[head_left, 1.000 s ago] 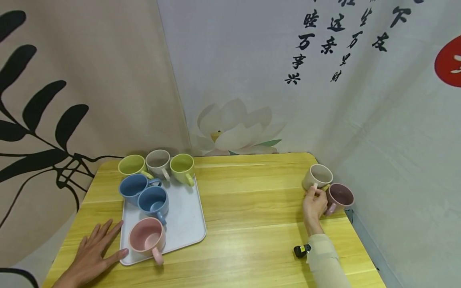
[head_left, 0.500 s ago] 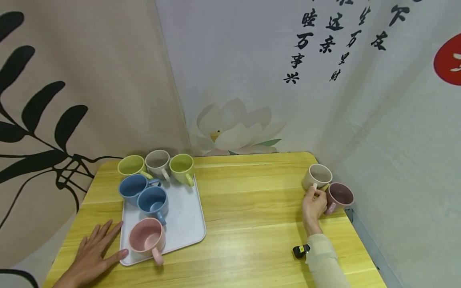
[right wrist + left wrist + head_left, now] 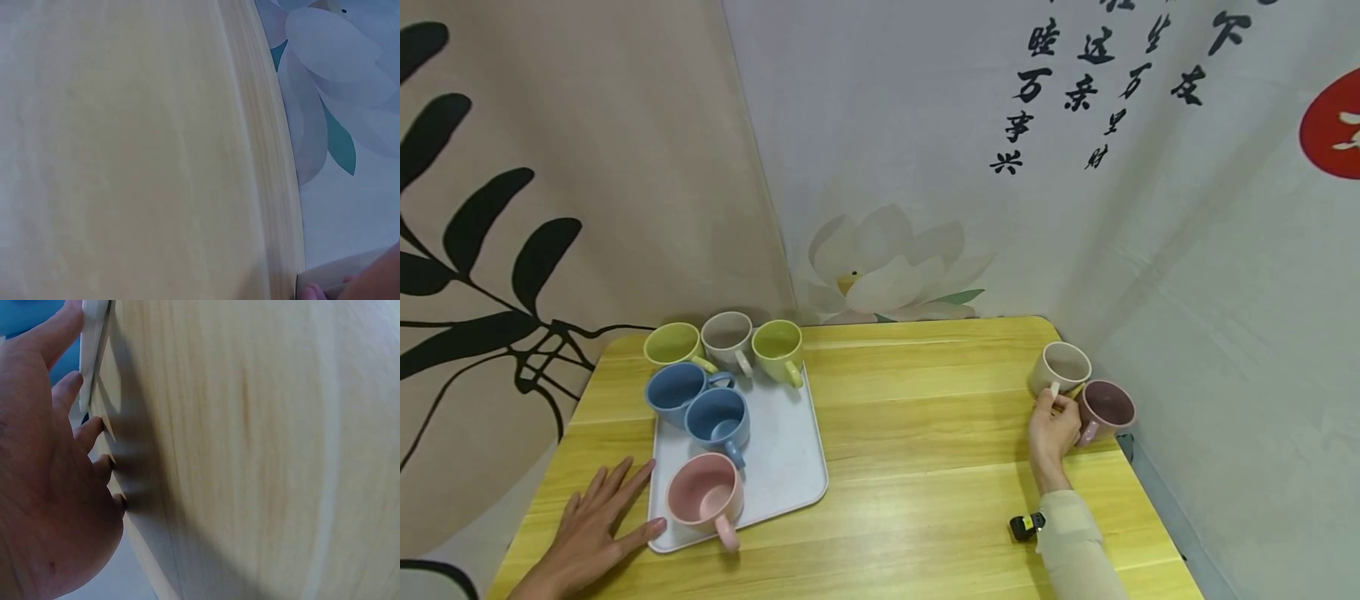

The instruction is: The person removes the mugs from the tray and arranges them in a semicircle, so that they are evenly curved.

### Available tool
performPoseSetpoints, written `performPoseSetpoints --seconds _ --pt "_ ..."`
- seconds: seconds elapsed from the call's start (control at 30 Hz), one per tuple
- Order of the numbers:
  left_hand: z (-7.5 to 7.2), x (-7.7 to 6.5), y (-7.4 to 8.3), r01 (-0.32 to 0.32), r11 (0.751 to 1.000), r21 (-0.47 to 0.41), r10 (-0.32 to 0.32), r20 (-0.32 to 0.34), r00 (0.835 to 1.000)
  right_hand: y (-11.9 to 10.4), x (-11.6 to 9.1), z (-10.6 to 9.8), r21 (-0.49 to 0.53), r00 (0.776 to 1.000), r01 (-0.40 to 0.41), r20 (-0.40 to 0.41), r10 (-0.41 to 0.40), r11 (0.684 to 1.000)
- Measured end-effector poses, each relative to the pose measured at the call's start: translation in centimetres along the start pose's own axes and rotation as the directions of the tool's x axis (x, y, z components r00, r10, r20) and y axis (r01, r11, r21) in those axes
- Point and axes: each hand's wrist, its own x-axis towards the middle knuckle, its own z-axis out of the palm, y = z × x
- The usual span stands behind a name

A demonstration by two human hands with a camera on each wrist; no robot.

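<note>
In the head view my left hand [image 3: 591,521] lies spread at the left side of a white tray [image 3: 786,471], thumb and index fingertips right at its rim. The left wrist view shows its fingers straight, beside the tray edge. On the tray's near corner stands a pink mug [image 3: 700,496], handle toward me. Far to the right, my right hand [image 3: 1052,433] pinches the handle of an off-white mug [image 3: 1060,367], which stands upright near the back right corner. Close beside that hand is a purple mug [image 3: 1107,406]. In the right wrist view only some fingers [image 3: 311,292] show at the bottom corner.
Two blue mugs [image 3: 718,417], two yellow-green mugs [image 3: 778,348] and a grey-white mug [image 3: 727,337] crowd the tray's left and back. The wooden table [image 3: 917,442] meets a printed cloth [image 3: 917,167] behind. A small black camera [image 3: 1024,526] sits at the right wrist.
</note>
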Motion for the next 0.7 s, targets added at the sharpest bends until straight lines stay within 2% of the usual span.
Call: performPoseSetpoints --seconds 0.23,0.47,0.7 --pt "0.0 0.1 0.1 0.000 1.000 0.005 0.000 0.003 1.000 0.0 -0.6 -0.6 -0.009 0.999 0.004 0.046 -0.004 1.000" --pt "-0.2 0.0 0.2 -0.001 1.000 0.017 0.001 0.008 1.000 0.0 -1.5 -1.3 0.032 0.987 0.008 0.160 -0.013 0.999" --pt "-0.3 -0.1 0.2 -0.005 1.000 0.021 0.005 0.008 1.000 0.1 -2.7 -1.8 0.043 0.978 0.083 0.187 -0.089 0.996"
